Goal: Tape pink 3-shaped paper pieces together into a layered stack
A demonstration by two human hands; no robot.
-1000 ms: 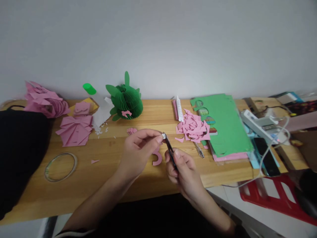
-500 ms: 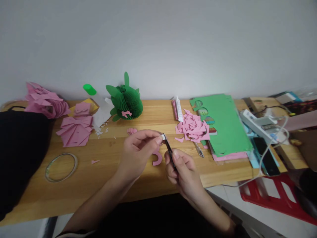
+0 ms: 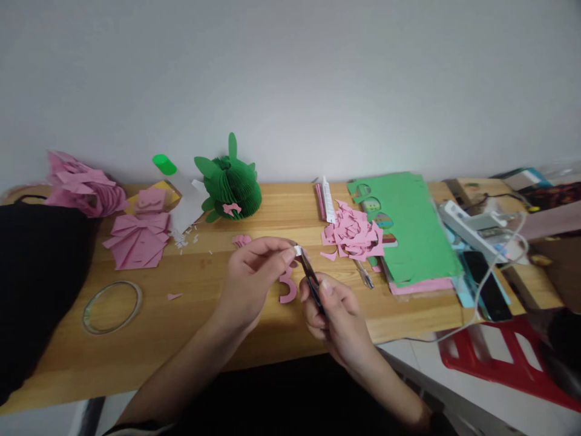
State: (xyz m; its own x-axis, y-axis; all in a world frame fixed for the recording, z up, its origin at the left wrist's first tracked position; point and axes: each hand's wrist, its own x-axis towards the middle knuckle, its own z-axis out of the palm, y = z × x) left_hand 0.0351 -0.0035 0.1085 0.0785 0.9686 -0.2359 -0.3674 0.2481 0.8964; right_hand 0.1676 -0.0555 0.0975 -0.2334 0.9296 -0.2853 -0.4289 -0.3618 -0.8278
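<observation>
My left hand [image 3: 252, 272] is closed in a pinch on a small white piece [image 3: 298, 250], held up above the table. In my right hand [image 3: 333, 309] is a pair of dark tweezers [image 3: 311, 272], with its narrow tip at the white piece. Whether the tip grips the piece is too small to tell. Below, between the hands, lies a pink paper cut-out shaped like a 3 [image 3: 287, 287], partly hidden by my left hand. Small pink paper pieces [image 3: 241, 240] lie just beyond my left fingers.
A green honeycomb paper cactus [image 3: 233, 188] stands at the back. Pink paper scraps [image 3: 353, 233], a glue tube [image 3: 328, 203], a pen [image 3: 364, 274] and green sheets [image 3: 413, 236] lie right. Leftward are a tape roll [image 3: 112, 307], a folded pink paper dress [image 3: 136, 239] and white bits [image 3: 181, 239].
The tweezers have turned slightly in my right hand, showing more of their width, and the tip and white piece have shifted a little left. Everything else looks unchanged.
</observation>
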